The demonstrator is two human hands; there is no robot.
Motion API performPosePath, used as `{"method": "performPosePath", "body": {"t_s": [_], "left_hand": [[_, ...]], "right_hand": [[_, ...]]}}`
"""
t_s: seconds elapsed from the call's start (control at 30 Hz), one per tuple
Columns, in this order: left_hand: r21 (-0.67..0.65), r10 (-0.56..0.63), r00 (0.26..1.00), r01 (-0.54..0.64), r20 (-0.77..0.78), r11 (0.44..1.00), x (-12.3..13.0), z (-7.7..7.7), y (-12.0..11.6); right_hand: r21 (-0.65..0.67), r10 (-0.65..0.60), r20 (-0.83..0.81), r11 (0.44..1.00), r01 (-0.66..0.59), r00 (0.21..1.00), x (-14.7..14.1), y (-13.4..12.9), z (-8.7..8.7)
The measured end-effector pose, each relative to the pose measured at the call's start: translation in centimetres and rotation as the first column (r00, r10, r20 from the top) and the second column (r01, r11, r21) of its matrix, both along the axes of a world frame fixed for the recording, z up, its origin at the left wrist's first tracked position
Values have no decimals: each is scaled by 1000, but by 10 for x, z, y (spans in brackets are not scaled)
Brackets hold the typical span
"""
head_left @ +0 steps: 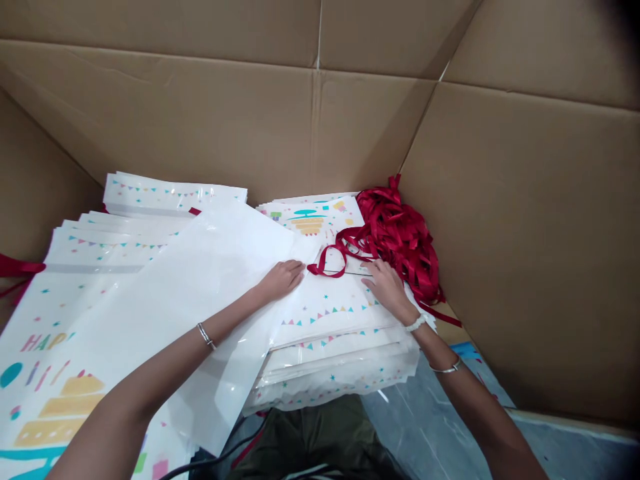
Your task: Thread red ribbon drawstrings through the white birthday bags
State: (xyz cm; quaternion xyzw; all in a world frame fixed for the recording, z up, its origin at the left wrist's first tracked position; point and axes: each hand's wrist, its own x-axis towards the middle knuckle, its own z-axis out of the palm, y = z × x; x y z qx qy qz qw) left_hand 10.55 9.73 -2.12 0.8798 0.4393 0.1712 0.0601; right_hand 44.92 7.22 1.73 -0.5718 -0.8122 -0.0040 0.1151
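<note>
My left hand (283, 280) has its fingers drawn together at the right edge of a large blank white sheet (215, 267), which lies slanted over printed sheets. Just right of those fingertips, a looped red ribbon (345, 263) rests on a stack of white party-print sheets (320, 313). My right hand (387, 287) lies on this stack with fingers apart, beside the ribbon and a thin dark line across the top sheet. Its thumb points toward the left hand. Whatever is under the left fingertips is hidden.
A heap of red ribbon (400, 233) sits behind my right hand. More printed sheets (85, 320) fan out on the left, showing a cake print, with red ribbon at their edge. Tall cardboard walls (200, 113) enclose the back and sides. A dark cable (220, 460) runs near my lap.
</note>
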Motion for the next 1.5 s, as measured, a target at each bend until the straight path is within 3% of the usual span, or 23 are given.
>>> {"method": "performPosePath", "body": {"t_s": [0.1,0.27,0.5,0.67,0.77,0.97,1.07,1.17,1.27,1.37,1.43,1.5], "left_hand": [[2,1,1000,-1,-18,1000,0,0,0],[38,23,999,-22,-35,999,-3,-4,-1],[68,25,1000,-26,15,997,-5,-7,-1],[67,53,998,-55,35,996,-6,-8,0],[56,70,996,-73,50,996,-6,-10,0],[34,78,994,-81,77,996,-9,-13,1],[31,77,994,-80,77,996,-11,-15,1],[36,81,993,-84,86,996,-11,-16,1],[38,92,990,-96,110,995,-11,-19,2],[44,97,987,-103,125,994,-11,-21,3],[48,92,987,-99,134,994,-11,-22,3],[51,87,986,-95,146,994,-11,-22,3]], "right_hand": [[-30,24,-29,999,-25,999,16,9,-4],[-52,183,-237,978,-200,954,19,20,-18],[-26,307,-331,942,-333,892,-32,33,-20],[-3,265,-298,960,-279,917,-63,39,-6],[65,325,-230,946,-319,917,-72,48,2],[32,562,118,822,-569,819,-78,67,13],[121,597,225,768,-630,770,-66,72,22],[180,586,244,756,-630,773,-42,76,32],[223,538,131,803,-553,833,-16,78,36],[185,447,-151,889,-419,882,-2,78,33],[56,370,-426,922,-384,826,-2,76,29],[-137,241,-688,883,-449,685,-7,75,24]]}}
